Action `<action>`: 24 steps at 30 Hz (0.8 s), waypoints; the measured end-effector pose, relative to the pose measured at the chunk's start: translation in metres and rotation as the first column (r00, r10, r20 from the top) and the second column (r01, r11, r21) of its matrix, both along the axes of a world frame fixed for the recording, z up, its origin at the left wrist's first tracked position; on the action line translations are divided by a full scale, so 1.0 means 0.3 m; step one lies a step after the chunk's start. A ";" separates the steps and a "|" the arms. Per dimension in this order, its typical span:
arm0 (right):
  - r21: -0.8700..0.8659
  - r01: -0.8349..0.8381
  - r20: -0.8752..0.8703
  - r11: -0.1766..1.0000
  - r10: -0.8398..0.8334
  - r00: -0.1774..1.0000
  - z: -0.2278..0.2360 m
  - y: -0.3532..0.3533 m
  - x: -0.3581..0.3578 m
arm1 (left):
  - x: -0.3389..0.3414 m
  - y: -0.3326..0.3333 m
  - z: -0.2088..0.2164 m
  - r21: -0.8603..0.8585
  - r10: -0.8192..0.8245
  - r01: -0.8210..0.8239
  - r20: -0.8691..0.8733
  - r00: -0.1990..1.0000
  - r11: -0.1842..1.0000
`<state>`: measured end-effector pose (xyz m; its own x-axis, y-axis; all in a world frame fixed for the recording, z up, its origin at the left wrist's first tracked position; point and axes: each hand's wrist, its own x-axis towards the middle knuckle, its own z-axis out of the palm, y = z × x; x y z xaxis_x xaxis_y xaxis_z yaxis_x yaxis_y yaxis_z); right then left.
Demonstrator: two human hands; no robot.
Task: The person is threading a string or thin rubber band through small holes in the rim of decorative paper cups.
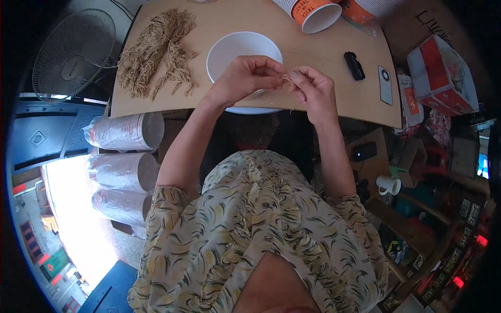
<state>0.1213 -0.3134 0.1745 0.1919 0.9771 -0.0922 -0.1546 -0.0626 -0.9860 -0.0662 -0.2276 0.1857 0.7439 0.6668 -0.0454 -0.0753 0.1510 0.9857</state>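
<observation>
My left hand (246, 79) and my right hand (316, 95) meet over the near edge of the table, right of the white bowl (215, 61). Fingers and thumbs of both are pinched together on a thin tan string (286, 78), most of which the fingertips hide. A short end seems to dangle below them. The bowl lies partly behind my left hand and wrist, so its contents are mostly hidden. Farther left on the table rests a loose heap of tan strings (151, 55), tangled and wavy, with some strands spreading toward me.
Orange and white paper cups (321, 18) lie at the table's far edge. A black object (354, 65) and a phone (385, 86) lie on the right. Bagged cup stacks (122, 131) stand left below the table (318, 52); a fan (73, 55) is beyond. A white mug (387, 184) sits lower right.
</observation>
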 end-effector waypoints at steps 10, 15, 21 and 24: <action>0.020 0.060 -0.064 0.998 -0.058 0.996 0.002 -0.020 0.003 | 0.000 -0.022 0.025 0.014 0.004 -0.003 -0.037 0.999 1.000; 0.023 0.044 -0.068 0.999 -0.043 0.997 -0.004 -0.026 0.011 | -0.004 -0.021 0.007 0.058 0.017 -0.014 -0.051 0.999 0.998; 0.033 0.086 -0.042 0.996 -0.085 0.996 -0.007 -0.020 0.006 | -0.013 -0.028 0.017 0.075 0.011 -0.005 -0.089 0.996 0.997; 0.036 0.107 -0.066 0.994 -0.104 0.992 -0.006 -0.020 0.004 | -0.013 -0.029 0.020 0.087 0.009 0.000 -0.098 0.995 0.996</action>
